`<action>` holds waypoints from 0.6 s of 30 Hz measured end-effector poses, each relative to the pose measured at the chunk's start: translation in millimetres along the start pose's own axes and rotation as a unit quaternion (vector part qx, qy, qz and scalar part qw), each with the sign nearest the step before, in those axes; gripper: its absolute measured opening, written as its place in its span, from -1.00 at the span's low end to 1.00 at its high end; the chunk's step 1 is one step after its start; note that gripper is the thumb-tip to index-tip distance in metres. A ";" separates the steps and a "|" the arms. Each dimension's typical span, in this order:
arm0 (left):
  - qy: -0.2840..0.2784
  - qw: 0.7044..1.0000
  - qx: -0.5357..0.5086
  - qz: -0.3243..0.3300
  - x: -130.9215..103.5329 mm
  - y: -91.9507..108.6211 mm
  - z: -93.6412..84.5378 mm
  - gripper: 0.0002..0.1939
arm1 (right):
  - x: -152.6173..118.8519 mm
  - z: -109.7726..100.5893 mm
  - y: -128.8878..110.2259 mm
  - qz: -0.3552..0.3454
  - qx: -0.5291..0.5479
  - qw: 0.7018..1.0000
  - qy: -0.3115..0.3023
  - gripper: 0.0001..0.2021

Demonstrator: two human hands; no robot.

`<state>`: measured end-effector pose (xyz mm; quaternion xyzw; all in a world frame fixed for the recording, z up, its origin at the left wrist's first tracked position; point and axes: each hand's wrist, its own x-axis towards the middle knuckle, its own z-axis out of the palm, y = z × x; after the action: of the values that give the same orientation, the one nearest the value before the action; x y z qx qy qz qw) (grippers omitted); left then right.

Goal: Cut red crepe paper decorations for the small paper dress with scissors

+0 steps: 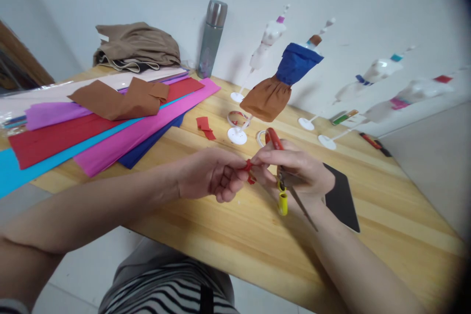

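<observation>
A small red piece of paper or cloth (248, 165) is pinched between the fingertips of both hands above the wooden table. My left hand (217, 175) has its thumb and forefinger on the piece's left side, the other fingers curled in. From the right, my right hand (294, 164) pinches the same piece. Scissors (274, 138) with a red handle hang in my right hand, their blades pointing down towards the forearm. Beside them dangles a yellow item (282, 203). Red scraps (205, 128) lie on the table beyond my left hand.
Coloured sheets (147, 136) and a brown piece (121, 100) cover the left side. Behind stand folded brown cloth (138, 44), a bottle (211, 39) and several small mannequins, one in blue and brown (270, 95). A dark tablet-like object (340, 198) lies on the table (206, 235) at right.
</observation>
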<state>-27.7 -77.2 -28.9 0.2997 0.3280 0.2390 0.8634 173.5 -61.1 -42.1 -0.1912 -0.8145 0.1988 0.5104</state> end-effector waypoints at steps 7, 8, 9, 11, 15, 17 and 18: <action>0.047 0.964 0.120 0.233 4.3 -1.4 -5.1 -0.77 | 1.6 10.0 1.5 0.128 -0.007 0.978 0.162 -0.80; 0.073 0.951 0.153 0.259 4.3 -1.0 -5.2 -0.78 | 1.0 10.0 3.0 0.158 0.033 0.973 0.164 -0.76; 0.096 0.938 0.184 0.278 4.1 -0.6 -5.2 -0.77 | 0.3 9.7 4.4 0.190 0.072 0.966 0.157 -0.75; 0.129 0.918 0.233 0.295 3.8 -0.3 -4.8 -0.76 | -1.0 8.9 5.2 0.244 0.131 0.953 0.123 -0.74; 0.123 0.895 0.287 0.317 5.5 -1.4 -5.7 -0.73 | 0.6 9.8 -3.6 0.287 0.141 0.943 0.093 -0.70; 0.109 0.887 0.306 0.329 6.9 -2.3 -6.6 -0.73 | 3.1 11.4 -9.7 0.295 0.123 0.944 0.082 -0.70; 0.106 0.881 0.316 0.335 7.5 -2.7 -6.8 -0.73 | 4.2 12.3 -12.0 0.293 0.107 0.947 0.076 -0.70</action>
<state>-26.9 -72.1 -38.0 0.6214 0.3554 0.4280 0.5517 159.3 -70.6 -37.6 -0.3798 -0.6556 0.4105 0.5075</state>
